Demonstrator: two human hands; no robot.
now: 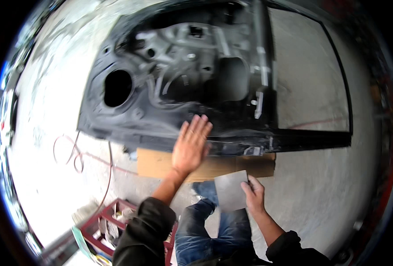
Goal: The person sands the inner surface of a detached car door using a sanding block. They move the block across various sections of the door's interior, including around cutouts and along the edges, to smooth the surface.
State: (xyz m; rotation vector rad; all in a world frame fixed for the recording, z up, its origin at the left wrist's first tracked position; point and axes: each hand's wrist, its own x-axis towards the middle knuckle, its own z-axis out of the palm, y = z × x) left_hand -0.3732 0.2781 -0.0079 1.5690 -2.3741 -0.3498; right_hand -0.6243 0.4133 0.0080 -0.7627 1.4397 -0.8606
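A black car door (169, 111), bare of its inner trim, lies in front of me with its openings and pressed metal inner panel facing up. My left hand (190, 146) rests flat on its near edge, fingers stretched out and slightly spread, holding nothing. Lower and to the right, my right hand (254, 191) pinches the right edge of a thin grey rectangular sheet (230, 191). The sheet is held above my legs, apart from the door. Its material cannot be made out for certain.
Below the door's near edge is brown cardboard (154, 164). A dark red frame cart (92, 230) with assorted items stands at lower left. A thin hose (110, 166) and a reddish line loop across the concrete floor (316, 190). The door's window frame (345, 93) extends right.
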